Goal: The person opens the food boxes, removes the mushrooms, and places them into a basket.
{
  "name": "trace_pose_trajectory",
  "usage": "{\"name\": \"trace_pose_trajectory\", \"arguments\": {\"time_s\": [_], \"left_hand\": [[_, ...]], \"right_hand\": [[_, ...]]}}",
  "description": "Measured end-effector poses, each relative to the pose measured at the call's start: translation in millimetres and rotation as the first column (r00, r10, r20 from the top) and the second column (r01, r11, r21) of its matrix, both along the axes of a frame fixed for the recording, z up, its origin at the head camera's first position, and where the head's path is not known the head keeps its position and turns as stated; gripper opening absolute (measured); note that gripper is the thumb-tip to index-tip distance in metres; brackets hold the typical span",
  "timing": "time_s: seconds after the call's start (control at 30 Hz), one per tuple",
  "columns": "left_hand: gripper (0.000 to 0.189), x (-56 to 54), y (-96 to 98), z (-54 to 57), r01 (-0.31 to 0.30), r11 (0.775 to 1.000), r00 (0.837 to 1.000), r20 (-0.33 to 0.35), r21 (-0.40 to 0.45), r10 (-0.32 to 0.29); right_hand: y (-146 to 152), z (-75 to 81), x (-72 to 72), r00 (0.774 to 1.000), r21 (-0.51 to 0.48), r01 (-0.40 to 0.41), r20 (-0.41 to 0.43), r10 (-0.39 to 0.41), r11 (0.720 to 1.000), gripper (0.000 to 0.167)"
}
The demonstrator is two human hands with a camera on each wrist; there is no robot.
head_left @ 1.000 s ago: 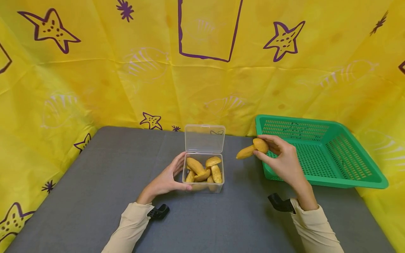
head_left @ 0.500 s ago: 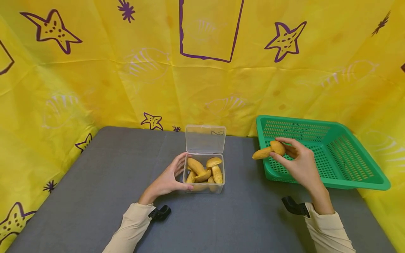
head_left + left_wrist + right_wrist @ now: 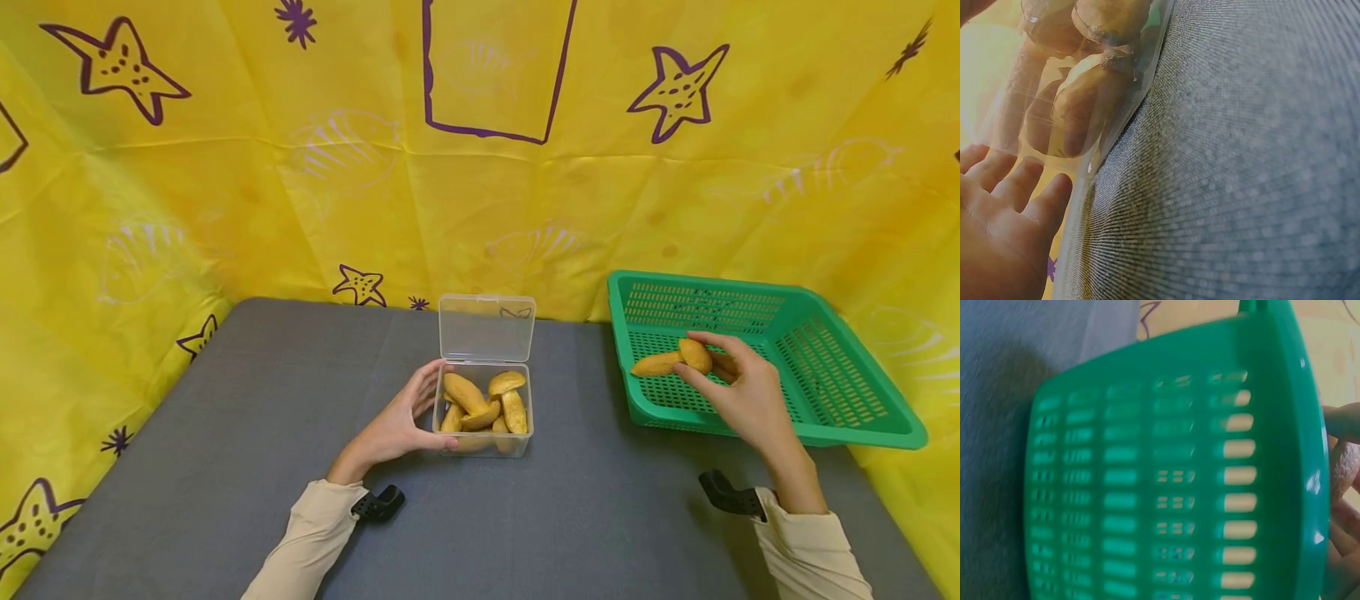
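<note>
My right hand [image 3: 750,398] pinches a yellow-brown mushroom [image 3: 658,364] by its cap between thumb and fingers. It hangs over the left part of a green plastic basket [image 3: 888,435], stem pointing left. My left hand [image 3: 393,427] holds the left side of a clear plastic box [image 3: 517,448], thumb along the front and fingers toward the back. Several mushrooms [image 3: 465,393] lie in the box, and its hinged lid [image 3: 486,329] stands up at the back. Through the box wall, mushrooms [image 3: 1094,103] show in the left wrist view, beside the fingers.
A grey cloth-covered table [image 3: 247,400] carries the box and the basket. Behind it hangs a yellow curtain [image 3: 480,208] with drawn starfish and fish. The perforated side wall of the basket [image 3: 1279,456] fills much of the right wrist view and hides part of the right hand.
My right hand has moved right with the mushroom, from the gap between box and basket to over the basket. The left hand and the box have stayed in place.
</note>
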State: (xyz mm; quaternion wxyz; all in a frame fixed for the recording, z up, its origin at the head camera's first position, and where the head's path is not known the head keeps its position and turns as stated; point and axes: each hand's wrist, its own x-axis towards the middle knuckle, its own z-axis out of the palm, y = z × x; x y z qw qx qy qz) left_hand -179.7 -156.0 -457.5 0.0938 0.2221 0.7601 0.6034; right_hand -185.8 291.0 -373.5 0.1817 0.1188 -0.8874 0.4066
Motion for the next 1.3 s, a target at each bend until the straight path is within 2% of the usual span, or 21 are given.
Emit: {"name": "trace_pose_trajectory", "arguments": {"time_s": [0.17, 0.37, 0.53, 0.63, 0.97, 1.3], "left_hand": [[0.11, 0.9, -0.3, 0.7, -0.001, 1.0, 1.0, 0.004, -0.01, 0.001], [0.109, 1.1, 0.3, 1.6, -0.002, 1.0, 1.0, 0.005, -0.012, 0.002], [0.108, 1.3, 0.5, 1.9, -0.002, 1.0, 1.0, 0.012, -0.019, 0.002], [0.109, 1.2, 0.3, 1.6, -0.002, 1.0, 1.0, 0.013, -0.02, 0.003], [0.11, 0.6, -0.1, 0.9, -0.007, 1.0, 1.0, 0.022, -0.012, 0.007], [0.11, 0.9, -0.4, 1.1, -0.001, 1.0, 1.0, 0.024, -0.016, 0.002]], "right_hand": [[11.5, -0.8, -1.6, 0.997, 0.057, -0.02, 0.074, 0.016, 0.998, 0.046], [21.0, 1.1, -4.9, 0.98, 0.162, -0.073, 0.195, 0.041, 0.984, 0.046], [26.0, -2.8, -9.8, 0.98, 0.259, -0.101, 0.191, 0.052, 0.96, 0.044], [29.0, -4.7, -12.6, 0.977, 0.286, -0.124, 0.201, 0.067, 0.95, 0.043], [35.0, -3.1, -18.8, 0.934, 0.3, -0.199, 0.347, 0.087, 0.933, 0.045], [34.9, -5.7, -23.0, 0.891, 0.268, -0.254, 0.437, 0.118, 0.929, 0.049]]}}
